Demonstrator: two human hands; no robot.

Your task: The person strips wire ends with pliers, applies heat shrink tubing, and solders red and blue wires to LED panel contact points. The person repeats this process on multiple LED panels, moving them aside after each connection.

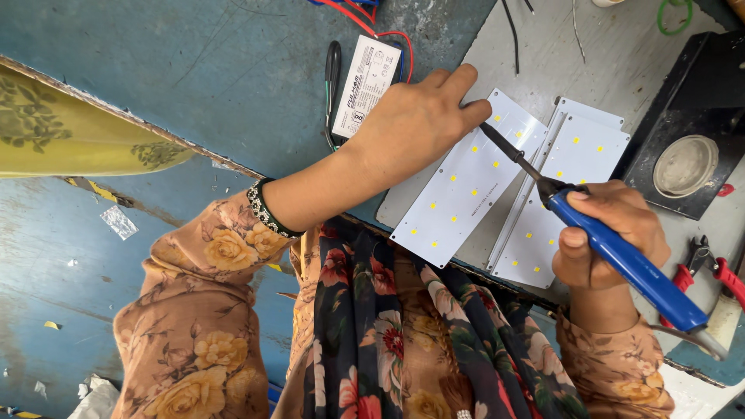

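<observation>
Soldering work seen from above. Nearest, the right hand (pixel 609 233) is wrapped firmly around the blue plastic handle of a soldering iron (pixel 621 260), held like a pen so that its dark metal tip slants up and left to meet the upper end of a white rectangular LED board dotted with small yellow chips (pixel 466 190). This board lies tilted across the near edge of the grey desk (pixel 613 54), overhanging it slightly. Beside it, towards the right, a second white LED board (pixel 570 174) rests on another, apparently awaiting attention. The left hand (pixel 415 124), fingers curled and pressed together, bears down on the first board's upper corner, seemingly to steady it. Red-handled pliers (pixel 710 271) lie near the right edge. Farther off stand a black block holding a shallow round tin (pixel 687 164) and a white rectangular driver box with red wires (pixel 365 81).
</observation>
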